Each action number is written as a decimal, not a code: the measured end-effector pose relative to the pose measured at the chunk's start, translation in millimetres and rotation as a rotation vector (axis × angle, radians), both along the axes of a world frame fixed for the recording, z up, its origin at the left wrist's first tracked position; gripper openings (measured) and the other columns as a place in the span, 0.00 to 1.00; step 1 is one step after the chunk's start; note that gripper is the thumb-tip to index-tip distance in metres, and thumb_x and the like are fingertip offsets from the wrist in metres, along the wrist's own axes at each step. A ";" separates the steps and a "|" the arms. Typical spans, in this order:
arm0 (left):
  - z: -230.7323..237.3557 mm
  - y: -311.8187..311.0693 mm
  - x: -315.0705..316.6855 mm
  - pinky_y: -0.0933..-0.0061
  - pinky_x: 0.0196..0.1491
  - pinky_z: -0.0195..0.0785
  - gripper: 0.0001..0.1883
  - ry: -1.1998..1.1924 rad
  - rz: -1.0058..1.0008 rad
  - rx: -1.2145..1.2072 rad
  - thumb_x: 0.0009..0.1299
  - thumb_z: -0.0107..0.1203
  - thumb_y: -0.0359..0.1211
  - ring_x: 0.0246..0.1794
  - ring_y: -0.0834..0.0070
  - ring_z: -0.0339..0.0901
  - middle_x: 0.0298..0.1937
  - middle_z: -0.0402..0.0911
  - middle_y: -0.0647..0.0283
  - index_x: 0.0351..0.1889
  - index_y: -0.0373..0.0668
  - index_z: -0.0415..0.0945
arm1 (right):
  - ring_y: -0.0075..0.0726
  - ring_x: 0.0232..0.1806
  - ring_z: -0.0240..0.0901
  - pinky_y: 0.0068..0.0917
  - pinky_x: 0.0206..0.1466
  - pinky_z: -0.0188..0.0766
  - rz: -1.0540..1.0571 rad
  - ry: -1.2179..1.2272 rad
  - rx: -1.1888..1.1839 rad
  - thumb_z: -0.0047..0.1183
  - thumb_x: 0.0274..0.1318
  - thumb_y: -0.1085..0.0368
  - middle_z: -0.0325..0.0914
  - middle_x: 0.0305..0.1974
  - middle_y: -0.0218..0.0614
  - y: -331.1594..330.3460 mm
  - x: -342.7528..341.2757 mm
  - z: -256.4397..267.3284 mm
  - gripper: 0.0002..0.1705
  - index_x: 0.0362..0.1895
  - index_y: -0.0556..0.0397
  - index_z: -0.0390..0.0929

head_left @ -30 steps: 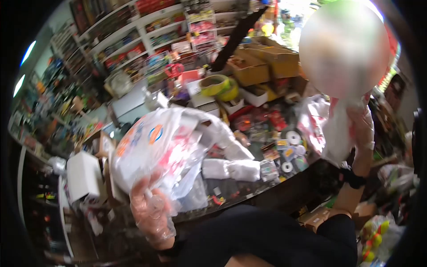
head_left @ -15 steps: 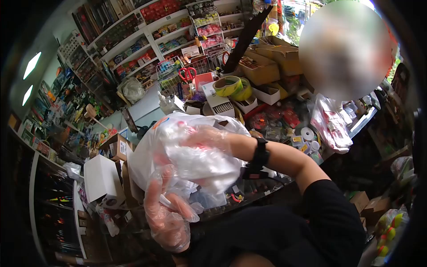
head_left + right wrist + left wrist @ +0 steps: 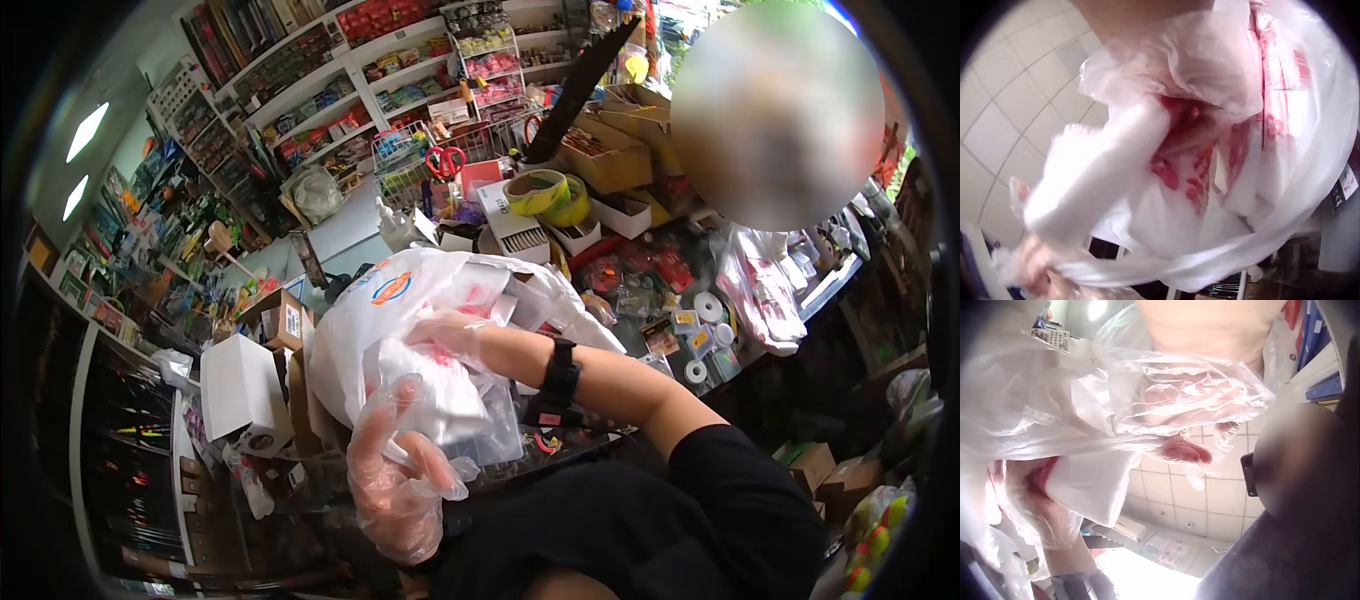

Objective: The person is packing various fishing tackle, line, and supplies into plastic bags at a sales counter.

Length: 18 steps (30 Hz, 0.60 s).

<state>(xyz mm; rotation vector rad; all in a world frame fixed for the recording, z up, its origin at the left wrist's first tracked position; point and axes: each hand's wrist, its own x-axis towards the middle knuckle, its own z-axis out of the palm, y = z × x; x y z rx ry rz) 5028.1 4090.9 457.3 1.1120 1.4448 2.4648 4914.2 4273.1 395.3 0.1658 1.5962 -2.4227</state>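
Both hands wear clear plastic gloves. A white plastic carrier bag (image 3: 345, 345) with blue and orange print stands bulging on the counter, several packs inside. My left hand (image 3: 398, 490) is at its near side, and in the right wrist view the left hand's fingers (image 3: 1041, 269) curl round the bag's stretched rim. My right hand (image 3: 452, 338) reaches over the bag's mouth and grips a soft white pack (image 3: 425, 392) with red print. The right wrist view shows this pack (image 3: 1097, 165) inside the rim, beside other red-printed packs (image 3: 1275, 119).
A white box (image 3: 245, 395) stands left of the bag. Behind it are yellow tape rolls (image 3: 535, 192), red scissors (image 3: 445, 162) and cardboard boxes (image 3: 610, 150). Small spools (image 3: 708, 306) and a red-and-white plastic bag (image 3: 760, 290) lie to the right. Dark shelves (image 3: 130, 430) are at left.
My right hand has swung from the far right, carrying the white pack, across to the bag's mouth. My left hand stays at the bag's near side while the head view shifts.
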 end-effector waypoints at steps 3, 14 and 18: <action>-3.3 -1.4 -3.6 0.83 0.25 0.64 0.38 0.050 -0.014 -0.005 0.57 0.62 0.34 0.22 0.79 0.71 0.67 0.61 0.41 0.66 0.37 0.59 | 0.36 0.34 0.77 0.29 0.37 0.74 -0.136 0.090 0.303 0.55 0.49 0.65 0.78 0.36 0.40 -4.3 7.7 -10.7 0.17 0.46 0.55 0.77; -10.2 3.4 9.0 0.81 0.36 0.61 0.41 0.011 0.125 -0.148 0.61 0.60 0.47 0.36 0.76 0.68 0.68 0.58 0.42 0.68 0.36 0.55 | 0.31 0.29 0.78 0.30 0.34 0.76 0.200 0.840 1.729 0.53 0.48 0.68 0.81 0.29 0.37 -19.9 -17.2 -4.8 0.10 0.36 0.55 0.81; -36.4 -6.8 -11.8 0.70 0.58 0.58 0.35 0.159 0.140 -0.139 0.66 0.53 0.40 0.60 0.61 0.62 0.69 0.58 0.43 0.68 0.34 0.54 | 0.28 0.28 0.77 0.30 0.33 0.76 0.026 0.291 0.707 0.54 0.51 0.65 0.80 0.28 0.37 51.8 58.8 8.5 0.08 0.34 0.56 0.78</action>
